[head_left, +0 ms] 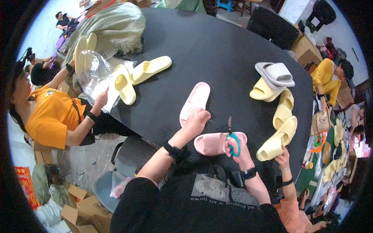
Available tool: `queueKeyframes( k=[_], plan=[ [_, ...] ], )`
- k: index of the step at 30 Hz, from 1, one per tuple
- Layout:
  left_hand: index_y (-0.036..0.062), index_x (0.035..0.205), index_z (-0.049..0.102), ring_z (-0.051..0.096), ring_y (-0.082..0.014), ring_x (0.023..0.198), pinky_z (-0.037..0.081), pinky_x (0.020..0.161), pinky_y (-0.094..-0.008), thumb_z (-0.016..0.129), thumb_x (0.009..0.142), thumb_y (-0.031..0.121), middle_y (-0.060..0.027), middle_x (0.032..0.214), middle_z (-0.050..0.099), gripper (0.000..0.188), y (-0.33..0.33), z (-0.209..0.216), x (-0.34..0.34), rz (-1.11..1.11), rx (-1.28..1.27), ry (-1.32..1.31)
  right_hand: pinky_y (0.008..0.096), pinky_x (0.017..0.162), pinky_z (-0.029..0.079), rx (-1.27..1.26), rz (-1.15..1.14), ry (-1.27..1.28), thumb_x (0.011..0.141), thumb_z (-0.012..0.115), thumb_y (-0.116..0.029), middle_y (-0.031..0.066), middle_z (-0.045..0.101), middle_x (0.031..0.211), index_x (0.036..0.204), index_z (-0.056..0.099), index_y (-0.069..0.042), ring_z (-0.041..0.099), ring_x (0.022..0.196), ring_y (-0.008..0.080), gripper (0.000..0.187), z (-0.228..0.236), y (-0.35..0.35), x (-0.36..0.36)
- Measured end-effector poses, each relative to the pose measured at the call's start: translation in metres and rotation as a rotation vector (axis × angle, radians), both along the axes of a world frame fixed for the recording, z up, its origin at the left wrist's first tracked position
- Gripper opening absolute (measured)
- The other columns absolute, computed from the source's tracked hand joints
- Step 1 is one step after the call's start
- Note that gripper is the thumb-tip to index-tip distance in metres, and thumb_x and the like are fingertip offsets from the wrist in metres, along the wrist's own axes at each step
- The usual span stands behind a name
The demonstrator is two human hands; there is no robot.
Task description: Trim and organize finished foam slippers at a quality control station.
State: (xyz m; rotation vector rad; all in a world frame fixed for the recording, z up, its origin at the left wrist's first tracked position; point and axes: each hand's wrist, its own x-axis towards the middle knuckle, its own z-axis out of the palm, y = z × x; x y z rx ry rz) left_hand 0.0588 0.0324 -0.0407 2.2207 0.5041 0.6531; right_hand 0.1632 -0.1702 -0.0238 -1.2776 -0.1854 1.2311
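In front of me on the dark table, a pale pink slipper (199, 93) points away from me. My left hand (196, 122) is over its near part, fingertips pinched together. What they pinch is too small to make out. My right hand (240, 152) holds scissors (234, 144) with teal handles, dark blades pointing away from me. Just beside and partly behind that hand lies a second pink slipper (211, 143) on its sole, its ribbed strap to the left.
Yellow slippers (283, 136) and a grey pair (275, 73) lie at right, where another person's hand (283, 157) touches one. At left, a person in orange (54, 116) handles yellow slippers (125, 85) and clear plastic bags (95, 72). A green sack (116, 29) stands behind.
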Motion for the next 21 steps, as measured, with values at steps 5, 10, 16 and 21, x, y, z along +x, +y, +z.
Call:
queueKeyframes(
  k=[5,10,16,21],
  plan=[
    [0.0006,0.087,0.061,0.058,-0.0115,0.063,0.047,0.056,-0.0283,0.058,0.087,0.007,-0.0058,0.074,0.057,0.007,-0.003,0.038,-0.040,0.047,-0.462,0.118,0.0230,0.039,0.042,-0.138,0.020,-0.526,0.081,0.058,-0.010,0.0055,0.055,0.070,0.107,0.050,0.000,0.052,0.050,0.0093,0.029,-0.028,-0.021,0.016],
    [-0.0013,0.091,0.059,0.058,-0.0085,0.066,0.048,0.058,-0.0247,0.056,0.089,0.008,-0.0034,0.079,0.055,0.010,-0.005,0.062,-0.083,0.068,-0.578,0.131,0.0384,0.071,0.049,-0.241,0.117,-1.022,0.076,0.069,-0.015,0.0175,0.060,0.094,0.106,0.054,-0.001,0.061,0.078,0.0331,0.036,-0.035,-0.030,0.014],
    [0.0016,0.093,0.064,0.063,-0.0120,0.062,0.051,0.058,-0.0266,0.057,0.090,0.017,-0.0051,0.078,0.063,0.017,-0.015,0.045,-0.140,0.208,-0.665,0.338,0.0295,0.060,0.046,-0.194,0.196,-0.996,0.069,0.073,-0.006,0.0058,0.057,0.068,0.106,0.052,-0.001,0.056,0.064,0.0134,0.043,-0.029,-0.022,0.002],
    [-0.0001,0.096,0.063,0.063,-0.0136,0.070,0.053,0.063,-0.0285,0.056,0.089,0.015,-0.0065,0.086,0.064,0.018,-0.033,0.043,-0.136,0.159,-0.690,0.262,0.0287,0.075,0.049,-0.099,0.301,-0.879,0.068,0.074,-0.004,0.0117,0.063,0.092,0.116,0.050,0.003,0.061,0.082,0.0153,0.054,-0.064,-0.014,0.003]
  ],
)
